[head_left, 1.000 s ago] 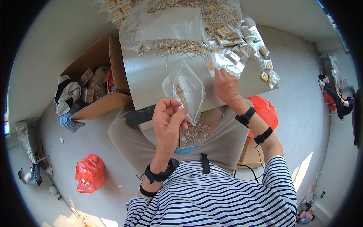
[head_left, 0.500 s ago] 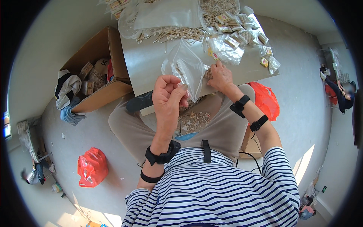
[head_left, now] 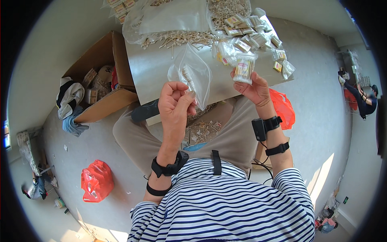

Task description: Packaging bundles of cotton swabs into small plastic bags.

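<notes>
My left hand (head_left: 174, 105) pinches the edge of a clear plastic bag (head_left: 202, 74), which stands with its mouth spread. Through its film shows a row of white-tipped cotton swabs (head_left: 188, 77). To the right, my right hand (head_left: 258, 90) is raised off the table, its fingers around a small clear pack of cotton swabs (head_left: 244, 69) with a yellow and red label. Flat clear bags (head_left: 225, 53) lie on the table just behind that pack.
Loose cotton swabs (head_left: 177, 38) and several filled packs (head_left: 258, 39) cover the back of the table (head_left: 147, 76). An open cardboard box (head_left: 117, 60) stands at the left. Red plastic bags (head_left: 96, 180) (head_left: 283, 109) sit on the floor. Other people are far off at both sides.
My right hand has lifted from the tabletop and turned over, bringing up the pack of cotton swabs. My left hand keeps its hold on the bag, nearly unmoved.
</notes>
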`<state>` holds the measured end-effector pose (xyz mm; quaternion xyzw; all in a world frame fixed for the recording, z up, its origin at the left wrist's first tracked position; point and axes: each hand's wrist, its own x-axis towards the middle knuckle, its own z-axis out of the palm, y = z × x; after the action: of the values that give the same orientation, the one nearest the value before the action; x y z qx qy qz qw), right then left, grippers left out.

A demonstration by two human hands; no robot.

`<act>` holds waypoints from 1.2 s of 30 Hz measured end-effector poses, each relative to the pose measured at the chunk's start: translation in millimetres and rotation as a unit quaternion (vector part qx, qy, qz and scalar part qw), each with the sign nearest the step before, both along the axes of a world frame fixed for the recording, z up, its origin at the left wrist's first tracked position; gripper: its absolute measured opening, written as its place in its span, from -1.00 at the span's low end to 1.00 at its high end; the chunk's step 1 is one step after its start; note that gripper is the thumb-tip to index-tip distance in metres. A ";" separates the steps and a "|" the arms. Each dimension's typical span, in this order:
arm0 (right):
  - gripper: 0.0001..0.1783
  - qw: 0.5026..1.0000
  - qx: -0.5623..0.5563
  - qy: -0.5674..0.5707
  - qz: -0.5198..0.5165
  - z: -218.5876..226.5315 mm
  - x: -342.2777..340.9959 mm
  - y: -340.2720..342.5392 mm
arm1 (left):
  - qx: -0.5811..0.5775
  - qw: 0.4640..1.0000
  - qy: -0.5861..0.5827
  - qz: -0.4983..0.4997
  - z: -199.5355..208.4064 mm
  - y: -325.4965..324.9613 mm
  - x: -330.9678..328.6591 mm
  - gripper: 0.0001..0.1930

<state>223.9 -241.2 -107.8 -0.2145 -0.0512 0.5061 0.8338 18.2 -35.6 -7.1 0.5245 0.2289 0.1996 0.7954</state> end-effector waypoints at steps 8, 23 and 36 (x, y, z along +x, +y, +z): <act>-0.06 0.996 0.072 -0.051 0.028 43.2 -18.7 18.7 | 0.001 1.000 -0.003 0.005 -0.1 -3.4 1.7 -0.86; -0.10 0.975 0.052 -0.172 0.129 111.5 -17.2 76.7 | 0.006 1.000 -0.023 0.012 -4.0 -0.3 -0.8 -0.86; -0.28 0.949 -0.106 -0.289 0.065 120.4 -37.7 69.7 | -0.023 0.999 -0.036 0.016 -4.9 2.6 -7.7 -0.83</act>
<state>186.2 -171.5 12.6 -0.4344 -0.2498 0.4784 0.7211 10.5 -33.0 -12.0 0.4948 0.2130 0.2251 0.8119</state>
